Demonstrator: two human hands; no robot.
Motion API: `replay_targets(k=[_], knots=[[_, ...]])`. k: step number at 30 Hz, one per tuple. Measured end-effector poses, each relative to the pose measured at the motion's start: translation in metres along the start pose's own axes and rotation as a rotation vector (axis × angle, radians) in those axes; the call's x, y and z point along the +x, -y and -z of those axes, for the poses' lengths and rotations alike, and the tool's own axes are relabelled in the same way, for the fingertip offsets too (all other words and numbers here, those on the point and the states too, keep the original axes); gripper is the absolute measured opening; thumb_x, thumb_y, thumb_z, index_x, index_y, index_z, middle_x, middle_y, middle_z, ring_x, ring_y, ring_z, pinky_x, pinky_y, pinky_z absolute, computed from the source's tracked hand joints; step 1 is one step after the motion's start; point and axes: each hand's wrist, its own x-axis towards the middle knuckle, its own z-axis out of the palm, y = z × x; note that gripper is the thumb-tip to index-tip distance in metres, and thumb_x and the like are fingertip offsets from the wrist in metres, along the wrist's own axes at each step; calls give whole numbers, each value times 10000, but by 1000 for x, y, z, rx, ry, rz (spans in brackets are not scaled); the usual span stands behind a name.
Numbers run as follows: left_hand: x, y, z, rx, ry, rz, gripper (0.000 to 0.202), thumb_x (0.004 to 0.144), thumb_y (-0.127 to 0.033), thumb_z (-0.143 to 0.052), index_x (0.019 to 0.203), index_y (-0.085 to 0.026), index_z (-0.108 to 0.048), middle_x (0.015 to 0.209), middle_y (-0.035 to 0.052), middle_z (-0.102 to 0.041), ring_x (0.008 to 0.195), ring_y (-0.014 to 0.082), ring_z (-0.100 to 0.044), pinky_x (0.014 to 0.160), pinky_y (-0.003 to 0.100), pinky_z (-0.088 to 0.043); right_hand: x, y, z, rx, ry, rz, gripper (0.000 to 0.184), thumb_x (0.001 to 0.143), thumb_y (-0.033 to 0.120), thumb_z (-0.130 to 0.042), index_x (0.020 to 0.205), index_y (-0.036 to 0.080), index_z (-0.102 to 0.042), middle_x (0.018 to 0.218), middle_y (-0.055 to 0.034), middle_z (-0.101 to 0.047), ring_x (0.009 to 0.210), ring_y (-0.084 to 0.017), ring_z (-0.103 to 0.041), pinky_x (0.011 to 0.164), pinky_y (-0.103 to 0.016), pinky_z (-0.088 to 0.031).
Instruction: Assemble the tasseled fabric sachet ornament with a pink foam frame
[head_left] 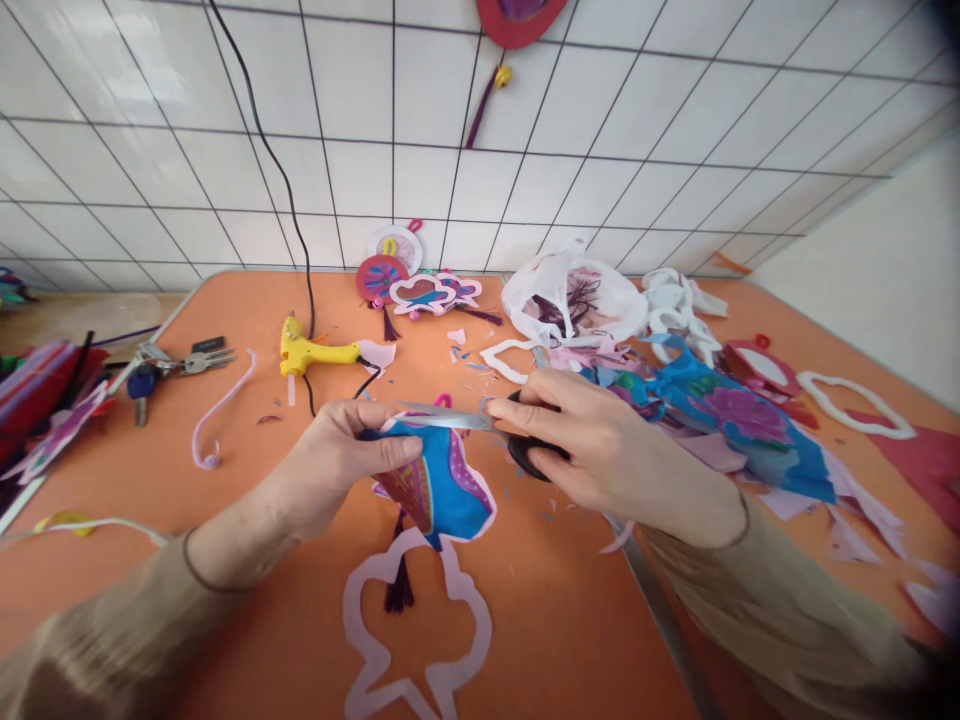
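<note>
My left hand [341, 455] pinches the top edge of a blue fabric fan piece [442, 490] with a pale pink border and purple pattern, held just above the orange table [247, 520]. My right hand [600, 445] grips black-handled scissors [480, 425]; the silver blades point left and lie along the piece's top edge, beside my left fingertips. A dark purple tassel [397, 585] hangs below the piece. A pale pink cloud-shaped frame [360, 625] lies flat on the table under it.
A yellow glue gun [307, 352] with a black cord lies behind my hands. Keys [172, 365] and a pink strip [221, 410] sit left. Finished fans [420, 285], a plastic bag [574, 295], blue flowered fabric [720, 415] and white frames [855, 405] crowd the back and right. A tiled wall rises behind.
</note>
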Motion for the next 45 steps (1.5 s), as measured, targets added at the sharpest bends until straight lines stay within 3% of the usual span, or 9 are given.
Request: replay_targets(k=[15,23,31,36,42,45], knots=[[0,1,-2,36,50,25,284,666,-343,-807,844,-124,-774,678,79,-750,576,217,-688,565,314,-548,-2,0,-3,21,-3,-23,368,790,41,-492,1098,205,-607,890,-72,-561,802,-214,-529,712,-376,-467],[0,1,-3,31,66,-8,262,686,-316,-798,867,-126,-778,696,77,-751,596,211,-687,571,305,-545,-1,2,-5,41,-16,-21,371,796,52,-480,1102,223,-602,873,-67,-552,780,-214,-532,711,-379,-473],[1,5,-2,12,9,-4,228,634,-305,-833,769,-132,-769,629,36,-703,521,140,-616,528,250,-505,-2,1,-10,64,-44,14,320,819,56,-487,1087,195,-593,893,-79,-548,804,-217,-532,715,-376,-465],[0,3,-5,-1,-14,-50,248,615,-297,-842,805,-146,-786,665,29,-703,564,123,-601,535,217,-469,-2,3,-8,3,-41,26,264,844,96,-477,1042,204,-615,879,-85,-584,762,-226,-539,681,-390,-444],[-2,0,-7,-37,29,-65,159,635,-279,-847,725,-164,-784,667,21,-727,569,104,-617,564,187,-483,-2,8,0,-39,-3,33,308,834,66,-473,1078,180,-621,898,-83,-647,829,-236,-584,709,-383,-407],[-4,0,-8,-25,65,-72,153,701,-279,-810,820,-184,-793,691,26,-744,581,121,-646,570,201,-507,-2,9,2,-44,2,27,316,826,56,-478,1083,168,-624,891,-73,-646,833,-224,-580,743,-384,-379]])
